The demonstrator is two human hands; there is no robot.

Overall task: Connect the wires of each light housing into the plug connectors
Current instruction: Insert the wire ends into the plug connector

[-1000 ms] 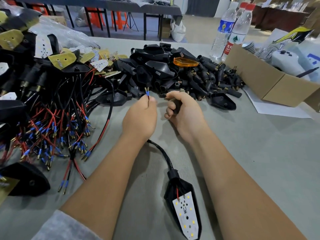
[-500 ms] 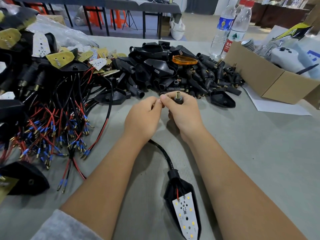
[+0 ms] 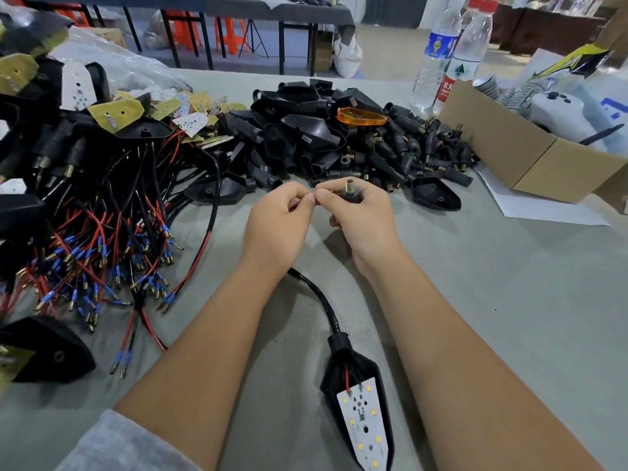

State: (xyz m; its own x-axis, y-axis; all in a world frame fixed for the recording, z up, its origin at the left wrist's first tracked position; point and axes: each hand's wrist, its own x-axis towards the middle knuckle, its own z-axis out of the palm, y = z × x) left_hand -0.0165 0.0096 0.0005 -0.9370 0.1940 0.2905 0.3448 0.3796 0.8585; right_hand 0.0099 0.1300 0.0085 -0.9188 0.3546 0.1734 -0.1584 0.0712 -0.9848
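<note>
Threading one light housing's wires into a plug connector.

The left hand pinches the thin red wire; the right hand grips the black brass-threaded plug connector. The black teardrop light housing with white LED board lies near the person. Judged early: a heap of loose black connectors remains beyond the hands.

I note a grey-covered desk. Far beyond it, a dark table on black legs, orange stools beneath, white sack on pale floor.
</note>
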